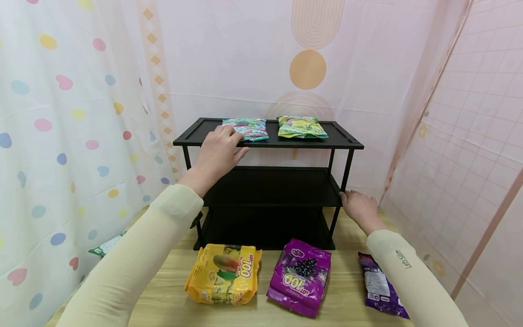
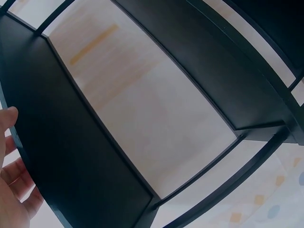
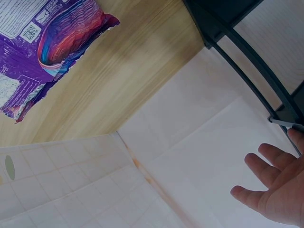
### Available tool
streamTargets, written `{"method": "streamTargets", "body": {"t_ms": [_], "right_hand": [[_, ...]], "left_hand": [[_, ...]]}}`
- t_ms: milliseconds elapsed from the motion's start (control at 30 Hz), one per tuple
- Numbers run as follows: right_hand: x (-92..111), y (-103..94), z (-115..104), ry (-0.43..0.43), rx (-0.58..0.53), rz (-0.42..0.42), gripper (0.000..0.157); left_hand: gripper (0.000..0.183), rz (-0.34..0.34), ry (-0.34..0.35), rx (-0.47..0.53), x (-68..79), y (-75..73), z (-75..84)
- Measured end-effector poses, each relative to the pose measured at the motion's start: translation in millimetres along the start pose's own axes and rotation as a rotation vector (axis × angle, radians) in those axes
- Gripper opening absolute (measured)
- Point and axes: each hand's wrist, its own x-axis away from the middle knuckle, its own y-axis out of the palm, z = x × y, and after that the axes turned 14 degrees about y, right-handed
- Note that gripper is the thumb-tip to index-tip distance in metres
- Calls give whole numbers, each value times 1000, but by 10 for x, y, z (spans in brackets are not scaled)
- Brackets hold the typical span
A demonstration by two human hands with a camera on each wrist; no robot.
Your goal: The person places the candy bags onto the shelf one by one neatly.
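Observation:
My left hand is at the front edge of the top tier of a black three-tier rack. Its fingers reach over that edge at the near left corner of a teal candy bag, with the thumb held apart. In the left wrist view, the thumb overlaps the underside of the tier. To the right of the teal bag lies a yellow-green candy bag. My right hand touches the rack's right front post at the middle tier, its other fingers loosely spread.
On the wooden table before the rack lie a yellow mango candy bag and a purple grape candy bag. Another purple bag lies by my right forearm. A green-and-white packet shows behind my left sleeve. Patterned curtains surround the table.

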Motion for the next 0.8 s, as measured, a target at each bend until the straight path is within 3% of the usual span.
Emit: {"method": "streamTargets", "body": {"t_ms": [300, 800], "right_hand": [[5, -10, -15, 7, 5, -10, 52], [22, -22, -19, 5, 5, 0, 51]], "left_hand": [[48, -114, -35, 18, -18, -28, -13], [49, -173, -63, 68, -39, -7, -32]]}}
